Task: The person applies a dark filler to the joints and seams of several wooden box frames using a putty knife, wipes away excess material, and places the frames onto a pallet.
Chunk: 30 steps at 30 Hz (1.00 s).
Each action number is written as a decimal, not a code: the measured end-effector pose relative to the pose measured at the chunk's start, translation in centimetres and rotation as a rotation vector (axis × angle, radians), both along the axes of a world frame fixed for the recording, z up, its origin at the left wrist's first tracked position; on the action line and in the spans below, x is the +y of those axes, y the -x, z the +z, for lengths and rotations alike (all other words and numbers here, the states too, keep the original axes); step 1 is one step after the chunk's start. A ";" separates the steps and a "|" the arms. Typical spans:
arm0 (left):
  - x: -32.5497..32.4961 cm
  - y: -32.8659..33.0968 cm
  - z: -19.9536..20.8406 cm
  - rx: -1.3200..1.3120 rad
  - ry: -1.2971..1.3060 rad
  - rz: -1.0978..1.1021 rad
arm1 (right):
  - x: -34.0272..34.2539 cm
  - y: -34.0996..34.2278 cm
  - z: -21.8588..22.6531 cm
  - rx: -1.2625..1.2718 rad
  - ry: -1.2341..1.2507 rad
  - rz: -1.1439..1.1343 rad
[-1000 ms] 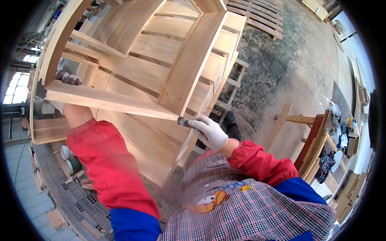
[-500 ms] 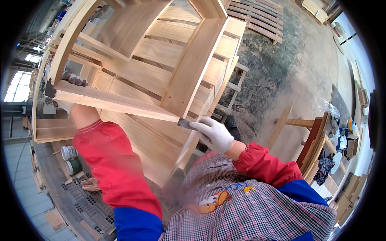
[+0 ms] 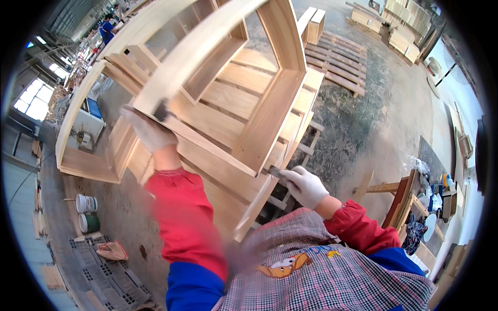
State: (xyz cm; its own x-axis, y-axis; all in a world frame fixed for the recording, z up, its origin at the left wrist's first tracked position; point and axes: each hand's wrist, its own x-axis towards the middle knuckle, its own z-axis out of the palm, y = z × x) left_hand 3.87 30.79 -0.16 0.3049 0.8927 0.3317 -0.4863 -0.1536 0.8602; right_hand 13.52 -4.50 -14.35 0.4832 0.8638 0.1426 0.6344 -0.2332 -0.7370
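Observation:
A pale wooden box-like frame [image 3: 270,119] with a curved upper rail lies tilted over a slatted wooden piece [image 3: 223,171]. My left hand [image 3: 148,129], in a white glove, is closed around the frame's near left corner, beside a blurred dark patch on the wood. My right hand [image 3: 306,187], also gloved, pinches a small flat grey tool [image 3: 277,173]. The tool's tip is close to the frame's near right corner; whether it touches is unclear. The fingers of my left hand are partly hidden behind the wood.
Another open wooden frame [image 3: 88,173] stands at the left, with two buckets [image 3: 87,203] and dark plastic grating [image 3: 109,269] below it. A slatted pallet [image 3: 337,62] lies far right of centre. A wooden stand [image 3: 404,197] with clutter is at the right. Another person [image 3: 107,28] stands far left.
The frame's left corner and my left hand have shifted right in view, and the frame has turned. My right hand with the grey tool has moved slightly right and down.

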 end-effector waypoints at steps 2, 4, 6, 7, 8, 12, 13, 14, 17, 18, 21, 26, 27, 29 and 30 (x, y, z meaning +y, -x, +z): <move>-1.1 -0.2 -0.4 -0.023 0.017 -0.004 | -1.2 -0.5 0.2 0.081 -0.029 -0.072; -2.7 -0.7 -0.6 -0.051 0.078 -0.022 | -2.6 -0.7 -0.2 0.130 -0.064 -0.136; -4.0 -0.8 -1.4 -0.157 0.061 -0.097 | -3.7 -0.5 -0.8 0.144 -0.116 -0.177; -4.7 -1.3 -1.1 -0.216 0.040 -0.110 | -4.3 -0.5 -1.2 0.187 -0.118 -0.202; -5.4 -0.5 -0.6 -0.205 -0.012 -0.159 | -4.8 -0.6 -1.5 0.231 -0.120 -0.225; -5.6 3.6 -0.8 -0.192 0.075 -0.043 | -5.6 -0.4 -1.7 0.362 -0.120 -0.239; -7.0 4.1 -0.4 -0.159 0.025 0.048 | -5.6 -0.4 -1.6 0.407 -0.116 -0.247; -8.8 4.3 0.1 -0.126 -0.025 0.140 | -5.8 -0.2 -1.1 0.527 -0.121 -0.259; -11.5 6.3 -0.9 0.192 -0.600 0.593 | -5.1 -0.1 -0.2 0.623 -0.053 -0.244; -12.6 6.0 -1.0 0.229 -0.640 0.627 | -4.9 -0.6 -1.2 0.537 -0.119 -0.204; -17.1 4.5 -0.4 0.189 -0.415 0.526 | -4.4 -0.6 -0.7 0.562 -0.104 -0.200; -21.4 1.6 -0.9 0.158 -0.305 0.525 | -6.8 -1.0 -1.0 0.608 -0.172 -0.200; -21.6 1.8 -1.6 0.205 -0.361 0.522 | -8.0 -0.7 -0.6 0.670 -0.145 -0.234; -20.6 2.3 -4.4 0.328 -0.528 0.498 | -11.2 -1.0 -0.4 0.784 -0.094 -0.311; -20.5 2.5 -4.2 0.375 -0.610 0.511 | -12.9 -1.2 -1.2 0.951 -0.170 -0.360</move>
State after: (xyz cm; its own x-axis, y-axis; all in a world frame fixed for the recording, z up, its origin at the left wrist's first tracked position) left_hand 1.33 10.26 -4.34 0.1006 0.6497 0.7535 0.0656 -0.7601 0.6465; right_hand 14.69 -17.45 -15.52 0.6860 0.6500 -0.3270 -0.3148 -0.1401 -0.9388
